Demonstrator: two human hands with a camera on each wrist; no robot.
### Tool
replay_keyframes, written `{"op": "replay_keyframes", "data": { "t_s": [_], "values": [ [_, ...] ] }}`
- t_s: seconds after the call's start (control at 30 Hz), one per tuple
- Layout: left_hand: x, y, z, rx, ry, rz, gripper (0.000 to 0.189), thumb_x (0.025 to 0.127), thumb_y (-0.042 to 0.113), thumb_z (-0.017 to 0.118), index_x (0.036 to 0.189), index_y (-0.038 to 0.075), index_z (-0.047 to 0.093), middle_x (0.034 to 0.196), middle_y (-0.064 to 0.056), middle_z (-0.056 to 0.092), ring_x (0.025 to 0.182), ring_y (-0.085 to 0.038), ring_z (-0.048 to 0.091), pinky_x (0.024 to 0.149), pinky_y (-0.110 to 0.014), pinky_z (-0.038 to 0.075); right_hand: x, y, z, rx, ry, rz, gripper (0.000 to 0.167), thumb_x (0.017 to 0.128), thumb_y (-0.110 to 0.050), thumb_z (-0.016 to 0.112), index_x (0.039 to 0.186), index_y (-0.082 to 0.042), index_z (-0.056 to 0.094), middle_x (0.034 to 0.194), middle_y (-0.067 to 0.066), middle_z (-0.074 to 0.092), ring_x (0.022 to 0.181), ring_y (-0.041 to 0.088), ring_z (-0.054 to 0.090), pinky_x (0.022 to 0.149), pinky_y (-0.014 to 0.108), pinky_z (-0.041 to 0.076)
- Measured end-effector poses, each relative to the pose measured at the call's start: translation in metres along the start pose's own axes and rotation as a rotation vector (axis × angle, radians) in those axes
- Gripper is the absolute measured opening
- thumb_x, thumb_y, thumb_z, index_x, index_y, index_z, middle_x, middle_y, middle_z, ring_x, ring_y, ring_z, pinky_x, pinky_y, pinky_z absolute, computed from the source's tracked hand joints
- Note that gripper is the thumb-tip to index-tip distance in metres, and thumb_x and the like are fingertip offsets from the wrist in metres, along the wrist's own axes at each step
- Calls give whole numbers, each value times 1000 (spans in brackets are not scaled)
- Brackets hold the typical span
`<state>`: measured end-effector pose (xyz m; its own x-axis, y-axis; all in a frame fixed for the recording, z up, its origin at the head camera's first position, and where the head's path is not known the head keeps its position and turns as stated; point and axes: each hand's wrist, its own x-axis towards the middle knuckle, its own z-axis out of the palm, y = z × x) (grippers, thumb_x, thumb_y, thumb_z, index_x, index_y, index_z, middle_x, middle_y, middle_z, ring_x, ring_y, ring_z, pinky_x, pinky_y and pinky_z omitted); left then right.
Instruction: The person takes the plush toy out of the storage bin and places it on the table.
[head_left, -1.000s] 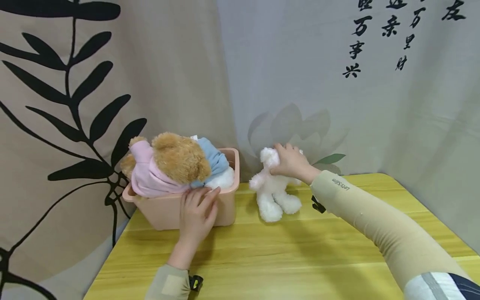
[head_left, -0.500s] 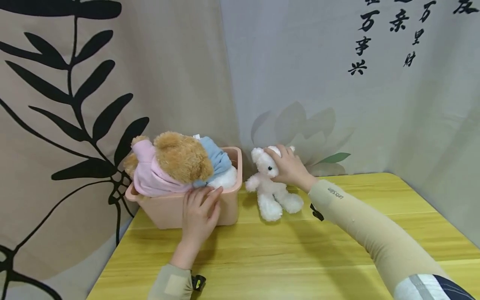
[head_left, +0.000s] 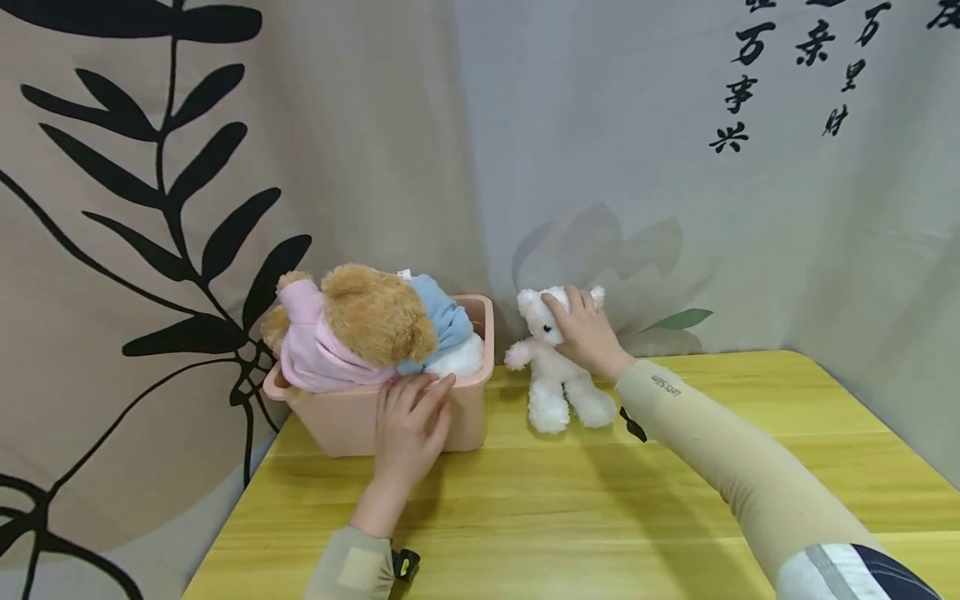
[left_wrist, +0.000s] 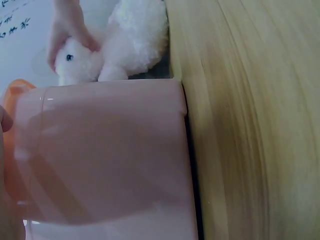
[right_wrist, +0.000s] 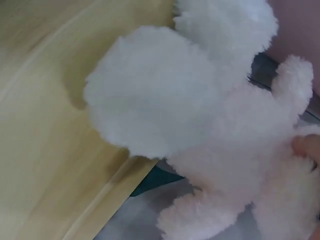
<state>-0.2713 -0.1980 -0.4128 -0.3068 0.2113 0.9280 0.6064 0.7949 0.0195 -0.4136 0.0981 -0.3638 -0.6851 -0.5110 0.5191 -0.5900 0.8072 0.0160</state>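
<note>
A white plush bear (head_left: 551, 367) with a dark eye and pinkish body sits upright at the back of the table, right of a pink plastic bin (head_left: 330, 421). My right hand (head_left: 588, 333) grips the bear's head from the right side, covering part of its face. In the right wrist view the bear's fluffy foot (right_wrist: 150, 92) is close to the camera, with a fingertip (right_wrist: 305, 145) pressed into the fur. My left hand (head_left: 411, 425) rests at the bin's front rim, its fingers extended up to the edge. The left wrist view shows the bin's smooth wall (left_wrist: 110, 150).
The bin holds a brown teddy bear (head_left: 378, 317) in a pink top, lying head to the right. Blue cloth (head_left: 446, 321) and white plush (head_left: 459, 358) fill its right end. Behind the wooden table (head_left: 525, 517) hangs a printed curtain (head_left: 390, 150).
The white bear's head has turned so that its eye and ears show, with the right hand still on it. My left hand stays at the bin's rim. The head view has shifted slightly left.
</note>
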Motion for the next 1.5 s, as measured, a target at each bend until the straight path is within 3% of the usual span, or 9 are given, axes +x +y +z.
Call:
{"op": "replay_keyframes", "data": {
  "t_s": [0.33, 0.53, 0.67, 0.8, 0.9, 1.0, 1.27, 1.4, 1.5],
  "values": [
    [3, -3, -2, 1, 4, 4, 34, 84, 17, 62, 117, 16, 70, 108, -10, 65, 101, -36, 57, 93, -56, 35, 7, 3, -18, -3, -106, 82, 107, 69, -51, 83, 153, -23, 24, 144, 24, 27, 129, 45, 33, 92, 67, 34],
    [4, -4, -3, 0, -4, 5, 34, 83, 16, 63, 117, 16, 70, 107, -10, 64, 101, -35, 57, 93, -56, 34, 15, 0, -36, 76, -70, 75, 105, 69, -57, 80, 153, -25, 25, 148, 21, 27, 133, 42, 32, 95, 67, 31],
    [3, -4, -4, 0, -11, 2, 35, 84, 16, 62, 118, 17, 70, 107, -9, 64, 101, -34, 57, 94, -55, 34, 28, -17, -56, 205, 23, -70, 111, 68, -55, 82, 155, -24, 19, 154, 20, 19, 140, 38, 22, 104, 65, 19],
    [1, -7, -4, 1, -10, 9, 34, 86, 18, 60, 118, 16, 70, 107, -9, 64, 101, -35, 57, 95, -55, 33, 48, -54, -78, 269, 177, -367, 120, 61, -57, 86, 154, -20, 19, 156, 18, 14, 143, 34, 16, 108, 58, 19],
    [1, -7, -4, -2, -4, 19, 34, 85, 18, 60, 118, 16, 70, 107, -10, 64, 101, -35, 57, 95, -56, 33, 63, -89, -91, 238, 263, -579, 124, 54, -59, 88, 151, -16, 24, 157, 17, 12, 145, 32, 11, 109, 56, 19],
    [2, -6, -4, -9, 1, 21, 36, 82, 15, 62, 118, 15, 70, 108, -11, 64, 101, -36, 57, 94, -57, 33, 77, -120, -100, 165, 254, -718, 122, 51, -61, 88, 149, -17, 30, 158, 16, 10, 147, 32, 3, 110, 58, 16],
    [-1, -1, 0, -13, 6, 7, 36, 82, 15, 62, 118, 15, 70, 109, -8, 65, 102, -34, 58, 91, -53, 34, 102, -168, -102, -26, 41, -796, 115, 59, -76, 73, 154, -31, 26, 162, 6, -3, 145, 31, -15, 108, 58, 23],
    [-3, 2, 1, -18, 9, -4, 36, 82, 15, 62, 117, 15, 70, 110, -8, 65, 102, -33, 57, 92, -52, 34, 104, -176, -95, 20, -67, -789, 114, 61, -69, 78, 154, -36, 22, 161, 4, -15, 146, 29, -3, 103, 52, 34],
    [-1, 2, 2, -27, 8, 0, 36, 82, 15, 63, 117, 15, 70, 111, -8, 65, 104, -33, 57, 94, -53, 33, 103, -177, -90, 94, -74, -783, 107, 67, -54, 84, 153, -36, 25, 160, 5, -16, 144, 28, 14, 99, 49, 38]
  ]
}}
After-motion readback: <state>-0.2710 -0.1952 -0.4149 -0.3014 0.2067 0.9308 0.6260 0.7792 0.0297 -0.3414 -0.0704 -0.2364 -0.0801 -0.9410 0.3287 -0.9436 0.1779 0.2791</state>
